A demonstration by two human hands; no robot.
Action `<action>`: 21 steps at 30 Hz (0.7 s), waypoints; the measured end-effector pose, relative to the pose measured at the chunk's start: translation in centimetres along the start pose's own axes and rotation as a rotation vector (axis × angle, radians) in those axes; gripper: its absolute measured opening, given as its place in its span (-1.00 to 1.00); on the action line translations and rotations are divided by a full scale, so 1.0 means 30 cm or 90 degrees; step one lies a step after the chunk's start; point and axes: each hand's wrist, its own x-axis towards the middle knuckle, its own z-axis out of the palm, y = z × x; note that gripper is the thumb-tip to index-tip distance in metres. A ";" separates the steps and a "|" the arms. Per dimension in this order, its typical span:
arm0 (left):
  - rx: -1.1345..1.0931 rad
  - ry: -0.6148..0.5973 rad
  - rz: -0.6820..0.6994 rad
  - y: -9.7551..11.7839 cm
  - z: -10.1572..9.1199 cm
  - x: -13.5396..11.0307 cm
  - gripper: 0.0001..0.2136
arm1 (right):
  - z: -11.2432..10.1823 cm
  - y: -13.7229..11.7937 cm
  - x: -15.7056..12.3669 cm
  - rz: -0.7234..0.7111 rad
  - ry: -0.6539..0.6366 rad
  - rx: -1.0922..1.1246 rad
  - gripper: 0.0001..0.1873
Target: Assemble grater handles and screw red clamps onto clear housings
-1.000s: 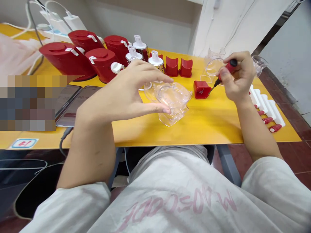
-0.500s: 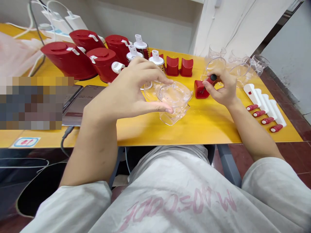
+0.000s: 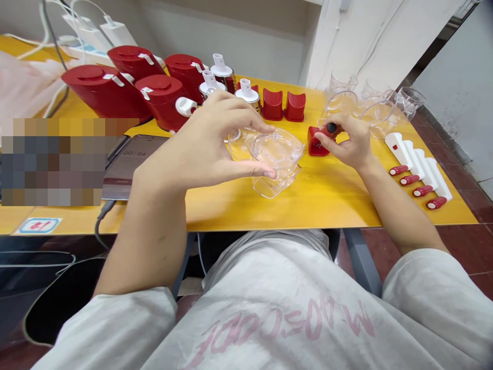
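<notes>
My left hand [image 3: 215, 141] grips a clear plastic housing [image 3: 279, 150] between thumb and fingers, over the middle of the yellow table. Its round flat end faces up, and a clear loop sticks out on the left, partly behind my fingers. My right hand [image 3: 352, 139] is closed around a tool with a red handle and a black round end [image 3: 332, 128]; it looks like a screwdriver, its shaft hidden. Just left of those fingers lies a hollow red plastic piece [image 3: 314, 140] with small dark bits, perhaps screws, inside.
Red machine bodies [image 3: 103, 92] stand at the back left, beside white-topped drums [image 3: 247, 91]. Two red pieces [image 3: 272, 104] sit behind. Clear housings [image 3: 379, 110] and white handles with red knobs [image 3: 423, 163] lie right. A phone [image 3: 131, 162] and cable are left.
My right hand has shifted a little left and down with the tool, closer over the red piece. My left hand and the clear housing have hardly moved.
</notes>
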 end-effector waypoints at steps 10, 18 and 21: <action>-0.028 -0.017 -0.020 0.002 -0.012 0.013 -0.30 | 0.008 0.008 0.001 0.007 0.003 -0.015 -0.36; -0.036 -0.016 -0.020 0.001 -0.010 0.016 -0.30 | -0.008 -0.013 0.003 -0.014 0.023 -0.009 -0.38; -0.037 -0.017 -0.014 0.002 -0.009 0.014 -0.29 | -0.011 -0.021 0.003 -0.023 0.028 0.003 -0.37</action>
